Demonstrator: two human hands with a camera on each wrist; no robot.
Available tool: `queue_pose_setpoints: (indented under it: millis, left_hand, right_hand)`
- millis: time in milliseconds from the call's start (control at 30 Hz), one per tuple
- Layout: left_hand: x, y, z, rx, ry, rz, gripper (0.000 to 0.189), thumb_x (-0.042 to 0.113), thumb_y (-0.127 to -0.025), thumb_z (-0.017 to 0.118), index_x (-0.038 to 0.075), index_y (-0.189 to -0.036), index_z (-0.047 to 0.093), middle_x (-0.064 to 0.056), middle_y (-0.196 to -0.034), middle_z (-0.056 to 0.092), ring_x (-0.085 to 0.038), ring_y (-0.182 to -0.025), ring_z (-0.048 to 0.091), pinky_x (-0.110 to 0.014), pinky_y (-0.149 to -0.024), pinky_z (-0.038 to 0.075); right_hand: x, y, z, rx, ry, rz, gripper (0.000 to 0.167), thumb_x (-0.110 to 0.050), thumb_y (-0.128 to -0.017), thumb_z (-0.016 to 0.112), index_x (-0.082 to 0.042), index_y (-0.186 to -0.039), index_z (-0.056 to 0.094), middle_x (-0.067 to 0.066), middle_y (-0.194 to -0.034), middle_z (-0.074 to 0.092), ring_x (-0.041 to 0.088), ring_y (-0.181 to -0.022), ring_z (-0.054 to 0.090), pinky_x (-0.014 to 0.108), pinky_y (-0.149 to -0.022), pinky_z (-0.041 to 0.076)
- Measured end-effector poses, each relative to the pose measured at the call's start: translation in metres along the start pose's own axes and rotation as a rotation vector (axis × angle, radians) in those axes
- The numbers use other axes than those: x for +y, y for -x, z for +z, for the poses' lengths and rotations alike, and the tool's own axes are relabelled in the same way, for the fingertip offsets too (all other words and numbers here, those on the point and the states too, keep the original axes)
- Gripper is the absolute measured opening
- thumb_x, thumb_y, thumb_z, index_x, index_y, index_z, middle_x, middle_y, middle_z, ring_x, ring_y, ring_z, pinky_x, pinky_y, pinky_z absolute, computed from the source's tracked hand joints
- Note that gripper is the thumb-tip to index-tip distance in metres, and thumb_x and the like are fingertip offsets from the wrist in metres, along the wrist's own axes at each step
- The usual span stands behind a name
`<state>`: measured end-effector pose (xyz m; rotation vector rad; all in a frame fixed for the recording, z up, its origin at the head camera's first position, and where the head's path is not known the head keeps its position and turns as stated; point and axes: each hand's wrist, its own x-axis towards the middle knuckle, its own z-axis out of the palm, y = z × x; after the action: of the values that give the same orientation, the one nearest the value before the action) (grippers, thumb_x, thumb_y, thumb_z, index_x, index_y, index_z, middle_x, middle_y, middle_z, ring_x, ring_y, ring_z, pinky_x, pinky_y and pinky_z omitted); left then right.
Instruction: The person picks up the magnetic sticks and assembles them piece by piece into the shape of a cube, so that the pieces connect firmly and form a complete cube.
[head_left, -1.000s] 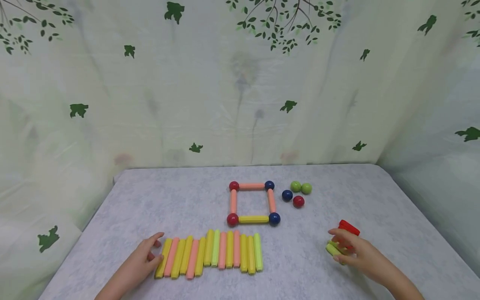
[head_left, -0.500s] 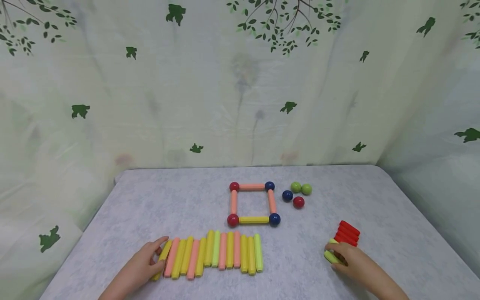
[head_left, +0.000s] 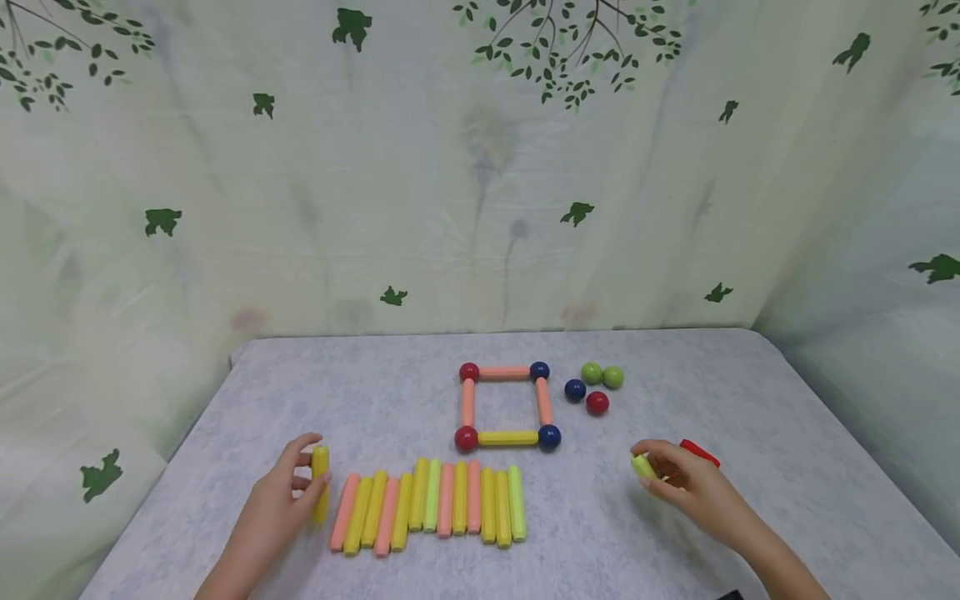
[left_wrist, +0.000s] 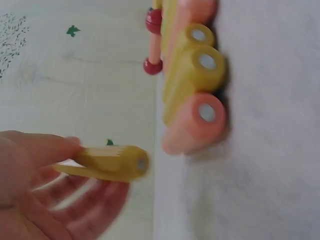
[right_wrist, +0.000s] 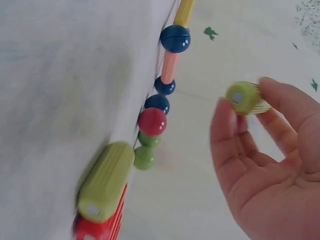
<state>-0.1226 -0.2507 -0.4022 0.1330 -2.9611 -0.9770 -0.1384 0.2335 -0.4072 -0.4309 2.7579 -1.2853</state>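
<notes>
My left hand point(head_left: 270, 508) pinches a yellow magnetic building rod point(head_left: 321, 485) between thumb and fingers, raised off the table; its grey round end shows in the left wrist view. To its right lies a row of pink, yellow and green rods point(head_left: 418, 498), side by side. My right hand point(head_left: 701, 493) pinches a light green magnetic building rod point(head_left: 642, 467) by thumb and fingertips, also lifted. Beneath that hand, the right wrist view has another green rod point(right_wrist: 106, 181) lying beside red rods point(right_wrist: 100, 229). In the head view the hand hides most of these.
Further back lies a square of pink rods point(head_left: 504, 372) and one yellow rod point(head_left: 508, 438), with red and blue balls point(head_left: 550, 437) at its corners. Loose beside it are two green balls point(head_left: 612, 377), a blue ball point(head_left: 575, 390) and a red ball point(head_left: 597, 403). A patterned curtain point(head_left: 405, 183) hangs behind the table.
The left hand has taken the leftmost yellow rod from the row and lifted it. The right hand has closed on a green rod by the red ones and raised it up and leftward.
</notes>
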Motion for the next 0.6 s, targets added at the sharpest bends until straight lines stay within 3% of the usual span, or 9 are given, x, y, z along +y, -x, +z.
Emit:
queue_pose_setpoints:
  millis: [100,200,300,400,600]
  left_hand:
    - [0.010,-0.003,0.001,0.130,0.162,0.136,0.048,0.015,-0.088,0.059,0.008,-0.129,0.036,-0.018,-0.111,0.053,-0.027,-0.089,0.058,-0.033,-0.066,0.051]
    - [0.021,-0.009,0.005,0.168,0.371,0.248,0.045,0.015,-0.088,0.059,0.009,-0.128,0.039,-0.013,-0.111,0.052,-0.022,-0.092,0.057,-0.031,-0.070,0.051]
    - [0.032,-0.017,0.011,0.144,0.586,0.310,0.045,0.012,-0.088,0.058,0.008,-0.128,0.038,-0.013,-0.110,0.050,-0.016,-0.092,0.056,-0.029,-0.071,0.051]
    - [0.043,-0.025,0.019,0.101,0.741,0.331,0.044,0.010,-0.088,0.058,0.008,-0.127,0.038,-0.017,-0.112,0.049,-0.015,-0.093,0.056,-0.029,-0.073,0.050]
    - [0.068,-0.042,0.037,0.041,0.879,0.355,0.043,0.011,-0.087,0.059,0.008,-0.125,0.039,-0.020,-0.113,0.049,-0.021,-0.099,0.052,-0.032,-0.077,0.049]
  right_hand:
    - [-0.005,-0.012,0.005,0.044,-0.040,-0.066,0.033,-0.021,-0.083,0.064,-0.012,-0.114,0.055,0.001,-0.089,0.058,0.014,-0.079,0.055,0.025,-0.067,0.049]
    - [-0.010,-0.029,0.014,0.077,-0.099,-0.087,0.035,-0.020,-0.083,0.064,-0.013,-0.116,0.054,0.002,-0.093,0.059,0.016,-0.083,0.057,0.025,-0.069,0.050]
    - [-0.015,-0.048,0.026,0.096,-0.137,-0.096,0.038,-0.017,-0.084,0.064,-0.012,-0.119,0.052,0.004,-0.100,0.059,0.019,-0.089,0.057,0.026,-0.073,0.049]
    - [-0.021,-0.066,0.039,0.091,-0.159,-0.111,0.037,-0.016,-0.084,0.064,-0.008,-0.118,0.053,0.005,-0.103,0.059,0.021,-0.092,0.057,0.029,-0.075,0.049]
    - [-0.030,-0.094,0.058,0.064,-0.182,-0.130,0.030,-0.015,-0.084,0.064,-0.009,-0.112,0.057,0.003,-0.104,0.059,0.020,-0.094,0.058,0.032,-0.076,0.049]
